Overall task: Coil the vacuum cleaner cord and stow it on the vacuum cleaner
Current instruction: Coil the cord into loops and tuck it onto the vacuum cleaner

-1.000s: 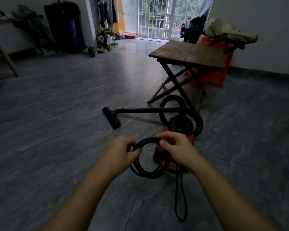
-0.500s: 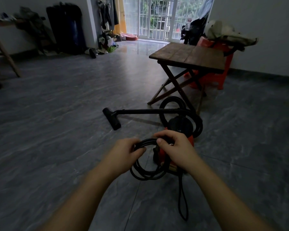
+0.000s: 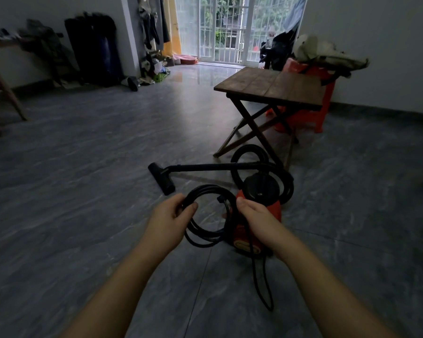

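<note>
A black cord coil of several loops hangs in front of me. My left hand grips its left side. My right hand holds the cord at the coil's right side, and the plug end sticks up just left of it. From the right hand a slack loop of cord drops to the floor. Behind the hands the red vacuum cleaner with a black top stands on the floor, partly hidden by my right hand. Its black hose curls behind it and the wand ends in a floor nozzle.
A folding wooden table stands just behind the vacuum, with red plastic stools beyond it. Bags and clothes line the far left wall. A barred glass door is at the back. Grey tiled floor spreads to the left.
My hands have drawn apart, so the coil now hangs wider between them. The right hand slid to the right along the cord, and the plug end now shows beside it.
</note>
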### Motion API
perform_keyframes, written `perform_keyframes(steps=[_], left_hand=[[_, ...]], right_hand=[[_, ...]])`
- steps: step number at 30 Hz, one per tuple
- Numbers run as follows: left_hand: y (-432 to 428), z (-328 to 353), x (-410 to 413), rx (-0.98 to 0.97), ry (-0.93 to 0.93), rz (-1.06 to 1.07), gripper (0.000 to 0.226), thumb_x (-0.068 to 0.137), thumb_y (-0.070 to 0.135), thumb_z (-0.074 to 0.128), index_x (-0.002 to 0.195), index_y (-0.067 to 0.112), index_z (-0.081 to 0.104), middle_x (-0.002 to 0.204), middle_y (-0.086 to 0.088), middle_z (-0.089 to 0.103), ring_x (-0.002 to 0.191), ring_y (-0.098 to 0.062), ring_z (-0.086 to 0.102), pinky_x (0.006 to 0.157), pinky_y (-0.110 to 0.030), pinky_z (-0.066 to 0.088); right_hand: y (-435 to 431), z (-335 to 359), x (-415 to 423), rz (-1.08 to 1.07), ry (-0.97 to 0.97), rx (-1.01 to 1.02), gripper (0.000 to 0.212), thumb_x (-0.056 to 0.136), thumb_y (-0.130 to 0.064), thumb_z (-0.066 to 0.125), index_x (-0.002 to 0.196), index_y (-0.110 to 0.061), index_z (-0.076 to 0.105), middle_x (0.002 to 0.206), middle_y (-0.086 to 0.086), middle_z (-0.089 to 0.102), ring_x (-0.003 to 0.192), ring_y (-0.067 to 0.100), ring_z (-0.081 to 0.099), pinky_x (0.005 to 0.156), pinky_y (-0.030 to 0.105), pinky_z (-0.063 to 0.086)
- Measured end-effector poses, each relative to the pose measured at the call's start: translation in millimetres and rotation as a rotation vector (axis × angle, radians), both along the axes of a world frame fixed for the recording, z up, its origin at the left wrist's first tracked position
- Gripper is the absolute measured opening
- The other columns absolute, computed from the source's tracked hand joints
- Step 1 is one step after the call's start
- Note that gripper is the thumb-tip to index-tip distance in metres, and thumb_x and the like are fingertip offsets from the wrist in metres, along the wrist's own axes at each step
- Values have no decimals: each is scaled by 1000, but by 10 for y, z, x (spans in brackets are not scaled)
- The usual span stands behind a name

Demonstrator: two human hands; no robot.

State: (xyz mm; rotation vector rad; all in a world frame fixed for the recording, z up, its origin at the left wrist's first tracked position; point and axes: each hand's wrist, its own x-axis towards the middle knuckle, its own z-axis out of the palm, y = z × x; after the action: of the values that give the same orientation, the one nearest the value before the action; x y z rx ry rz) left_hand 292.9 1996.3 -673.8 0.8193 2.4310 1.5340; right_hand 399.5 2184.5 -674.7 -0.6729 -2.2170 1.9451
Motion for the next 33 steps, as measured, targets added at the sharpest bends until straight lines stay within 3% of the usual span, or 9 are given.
perform_keyframes(steps=[4,8,10,14,18,22,27,30,33], left_hand=[[-18,-58,-52,-68,-114,-22,30,95,35,63,91,6,69,81,-24,66,64,-30,59,63,-37,45],[4,-76,-35,-133,-179,6,31,95,34,63,87,5,70,74,-18,67,63,-15,58,62,-32,44],[16,-68,-14,-161,-183,6,31,96,32,63,80,5,68,63,-5,57,53,-7,52,57,-28,41],[7,-46,21,-218,-147,-35,26,97,31,62,76,17,67,60,2,55,45,3,49,45,-11,35],[-2,-49,48,-311,-43,-55,17,92,38,66,96,22,73,67,1,63,56,-5,55,45,-11,34],[1,-27,58,-294,66,12,35,83,46,74,111,30,61,67,5,56,57,-5,51,47,-15,32],[-10,25,15,-349,239,-79,57,82,46,75,134,30,57,85,13,51,78,-4,53,64,-15,37],[-18,31,31,-416,200,-137,51,83,47,74,129,29,62,83,10,56,77,-7,56,66,-21,43],[-14,30,31,-463,165,-181,34,83,48,74,110,28,69,73,7,57,65,-6,53,55,-20,38]], right_hand=[[-15,21,-18,2,64,-146,32,103,-36,43,118,-20,66,107,3,77,103,19,72,97,43,53],[-31,2,-41,-16,136,-149,28,102,-23,50,126,-10,59,105,9,77,97,21,74,83,33,58],[-21,-17,-46,-7,142,-94,27,102,-19,50,122,-7,62,101,11,77,91,19,74,78,29,57],[0,-61,-56,-10,142,3,23,101,-14,52,116,-8,68,91,9,76,78,13,71,73,28,56],[22,-76,-64,-12,112,101,23,100,-13,54,118,-12,69,95,9,77,89,20,72,80,24,57],[26,-72,-45,25,57,317,21,99,-15,55,106,-25,71,94,0,74,88,4,68,75,9,50],[-16,-95,-26,133,-42,342,20,99,-21,55,105,-31,71,94,-5,73,93,17,69,85,34,55],[-43,-50,-18,165,-11,296,20,99,-20,56,104,-32,72,94,-3,74,94,22,69,83,38,57],[-68,-28,-19,135,42,276,21,99,-16,55,105,-27,73,98,-2,73,92,1,67,79,18,53]])
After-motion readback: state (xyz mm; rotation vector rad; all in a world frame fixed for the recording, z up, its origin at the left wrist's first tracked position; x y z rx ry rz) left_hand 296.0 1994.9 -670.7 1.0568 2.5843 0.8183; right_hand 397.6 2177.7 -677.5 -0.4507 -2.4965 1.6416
